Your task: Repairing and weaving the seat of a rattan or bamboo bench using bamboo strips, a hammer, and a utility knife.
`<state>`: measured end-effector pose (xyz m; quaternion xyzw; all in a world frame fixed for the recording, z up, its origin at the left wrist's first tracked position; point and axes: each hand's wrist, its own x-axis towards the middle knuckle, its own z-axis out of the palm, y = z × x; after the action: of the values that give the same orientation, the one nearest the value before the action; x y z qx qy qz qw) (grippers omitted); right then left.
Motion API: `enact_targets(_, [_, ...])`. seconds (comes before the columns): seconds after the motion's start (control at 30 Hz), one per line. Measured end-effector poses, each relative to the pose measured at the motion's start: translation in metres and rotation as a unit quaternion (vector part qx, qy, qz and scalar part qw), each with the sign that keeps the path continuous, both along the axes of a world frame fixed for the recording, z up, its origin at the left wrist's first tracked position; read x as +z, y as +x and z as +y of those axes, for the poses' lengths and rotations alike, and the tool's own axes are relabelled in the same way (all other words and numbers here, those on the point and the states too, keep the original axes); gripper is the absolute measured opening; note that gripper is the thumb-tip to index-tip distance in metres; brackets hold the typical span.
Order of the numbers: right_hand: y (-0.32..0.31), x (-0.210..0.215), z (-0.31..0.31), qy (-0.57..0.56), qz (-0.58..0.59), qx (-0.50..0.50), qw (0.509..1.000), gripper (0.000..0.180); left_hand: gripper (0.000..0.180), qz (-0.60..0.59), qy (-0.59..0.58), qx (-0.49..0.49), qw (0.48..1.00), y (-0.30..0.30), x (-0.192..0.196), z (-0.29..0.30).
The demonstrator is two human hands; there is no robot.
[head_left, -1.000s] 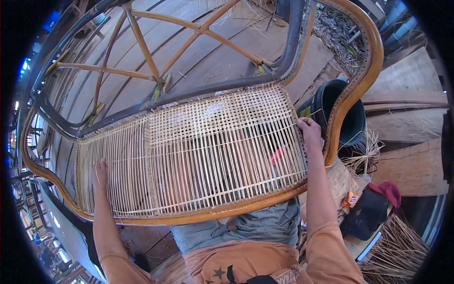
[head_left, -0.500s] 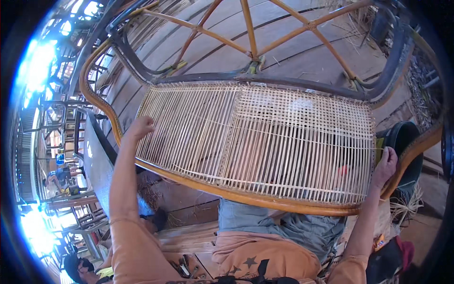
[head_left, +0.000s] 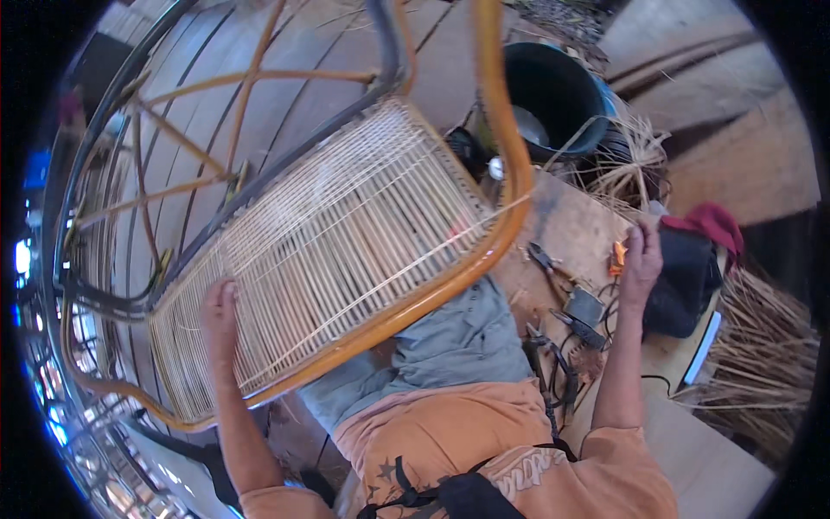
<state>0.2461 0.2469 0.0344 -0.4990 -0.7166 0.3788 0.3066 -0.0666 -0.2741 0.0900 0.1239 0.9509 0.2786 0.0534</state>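
A cane seat panel [head_left: 328,242] of pale strands lies tilted across my lap, set in a glossy bent rattan frame [head_left: 415,313]. Its far part is woven crosswise; the near part shows mostly parallel strands. One loose pale strip [head_left: 413,268] runs diagonally over it, its end jutting past the frame's right side. My left hand [head_left: 220,316] is at the panel's left half, fingers curled together; whatever they pinch is too blurred to make out. Off the seat to the right, my right hand [head_left: 641,259] is raised with fingers pressed together, their contents unclear.
A dark bucket [head_left: 596,130] stands beyond the frame, near a bundle of frayed fibres [head_left: 635,160]. Pliers [head_left: 546,259] and other tools lie on a board at my right. Past my right hand are a black bag [head_left: 679,281], a dark red cloth [head_left: 713,227] and heaped dry strips [head_left: 765,346].
The view has swung right, so the seat appears turned and farther left. My right hand has left the seat's right edge and moved out over the board. A loose strip now crosses the panel.
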Motion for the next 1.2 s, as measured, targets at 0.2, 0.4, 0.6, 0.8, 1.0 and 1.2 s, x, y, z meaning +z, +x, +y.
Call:
enact_targets(0.2, [0.048, -0.056, -0.007, -0.043, -0.053, 0.046, 0.997, 0.022, 0.022, -0.066, 0.042, -0.134, 0.988, 0.053, -0.039, 0.161])
enact_targets(0.4, [-0.002, -0.062, -0.033, -0.051, 0.002, 0.112, 0.992, 0.021, 0.020, -0.206, 0.140, -0.087, 0.965, 0.089, -0.057, 0.208])
enact_targets(0.6, [-0.106, -0.012, 0.001, 0.021, 0.105, 0.139, 0.984, 0.021, 0.017, -0.160, 0.147, -0.139, 0.966, 0.115, -0.059, 0.217])
enact_targets(0.8, [-0.181, -0.072, 0.088, -0.207, -0.101, 0.324, 0.918, 0.015, 0.012, -0.103, 0.157, -0.223, 0.957, 0.124, -0.063, 0.224])
enact_targets(1.0, [-0.176, -0.067, 0.059, -0.427, -0.020, 0.274, 0.862, 0.020, 0.011, -0.133, 0.196, -0.243, 0.941, 0.115, -0.070, 0.219])
enact_targets(1.2, [-0.171, -0.064, 0.047, -0.273, -0.245, 0.373, 0.852, 0.033, 0.013, -0.136, 0.238, -0.234, 0.933, 0.113, -0.077, 0.219])
